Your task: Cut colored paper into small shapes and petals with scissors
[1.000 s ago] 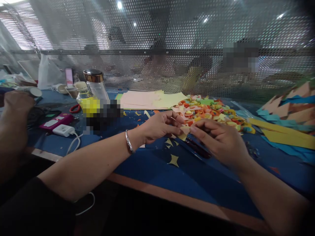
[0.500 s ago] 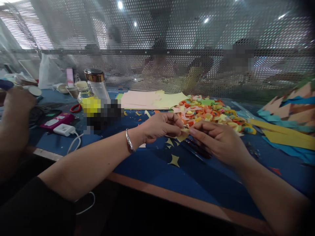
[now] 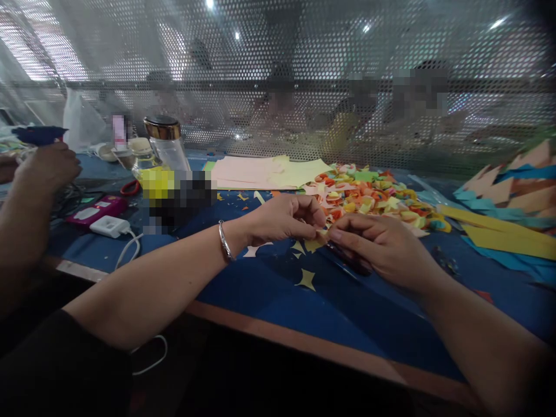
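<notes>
Left hand [image 3: 284, 220]: thumb and index finger pinching the left side of 1 small pale yellow paper piece [image 3: 315, 243]. Right hand [image 3: 386, 249]: thumb and finger pinched at that piece's right side; exact grip partly hidden behind the fingers. Piece is held between the 2 hands, above the blue table surface [image 3: 269, 295].

Status: can't count finished items. Far side, just beyond the hands: big heap of loose multicoloured cut and curled paper pieces [image 3: 369, 197], so I'd judge plenty of pieces done. The held piece looks mid-handling, not set down.

Left over, by my read: flat stack of pale pink and pale yellow paper sheets [image 3: 247, 172] at far centre, plus flat yellow paper strips [image 3: 508, 240] at right. Whether those are stock for this work, can't tell.

Near the hands: 1 four-pointed pale yellow paper scrap [image 3: 308, 280] flat on the near side, smaller bits beyond it. Dark slim tool [image 3: 354, 262] lies beneath the right hand; type unclear.
</notes>
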Tool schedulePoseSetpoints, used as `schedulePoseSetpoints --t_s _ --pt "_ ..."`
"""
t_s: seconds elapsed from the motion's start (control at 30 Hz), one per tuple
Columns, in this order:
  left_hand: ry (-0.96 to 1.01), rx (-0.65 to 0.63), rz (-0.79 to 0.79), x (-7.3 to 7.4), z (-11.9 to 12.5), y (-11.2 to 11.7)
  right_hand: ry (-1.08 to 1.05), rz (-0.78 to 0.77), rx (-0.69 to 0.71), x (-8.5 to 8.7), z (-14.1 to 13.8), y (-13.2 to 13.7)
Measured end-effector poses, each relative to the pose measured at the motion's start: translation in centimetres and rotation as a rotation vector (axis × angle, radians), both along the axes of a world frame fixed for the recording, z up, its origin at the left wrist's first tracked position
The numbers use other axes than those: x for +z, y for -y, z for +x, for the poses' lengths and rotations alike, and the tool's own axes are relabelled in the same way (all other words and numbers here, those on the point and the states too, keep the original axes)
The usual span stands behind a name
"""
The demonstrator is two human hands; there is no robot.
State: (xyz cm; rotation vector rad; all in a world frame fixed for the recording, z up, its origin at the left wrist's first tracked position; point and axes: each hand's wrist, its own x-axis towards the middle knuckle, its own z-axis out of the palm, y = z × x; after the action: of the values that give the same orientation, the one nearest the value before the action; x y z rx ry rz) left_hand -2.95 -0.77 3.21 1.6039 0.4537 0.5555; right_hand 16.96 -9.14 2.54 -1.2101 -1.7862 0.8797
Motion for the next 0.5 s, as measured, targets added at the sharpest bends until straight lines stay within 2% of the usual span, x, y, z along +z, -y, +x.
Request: schedulePoseSetpoints --t_s 0.1,0.37,0.5 --pt "-0.028 0.008 0.007 0.09 -0.03 0.21 -0.003 0.013 -0.027 -0.08 0.06 -0.02" --pt "-0.092 0.076 -0.117 0.19 0.48 0.6 0.019 0.064 -0.079 -0.5 0.0 -0.08" --pt "-0.066 0.033 -0.149 -0.07 0.49 0.34 0.088 0.132 -0.087 -0.36 -0.07 -0.02"
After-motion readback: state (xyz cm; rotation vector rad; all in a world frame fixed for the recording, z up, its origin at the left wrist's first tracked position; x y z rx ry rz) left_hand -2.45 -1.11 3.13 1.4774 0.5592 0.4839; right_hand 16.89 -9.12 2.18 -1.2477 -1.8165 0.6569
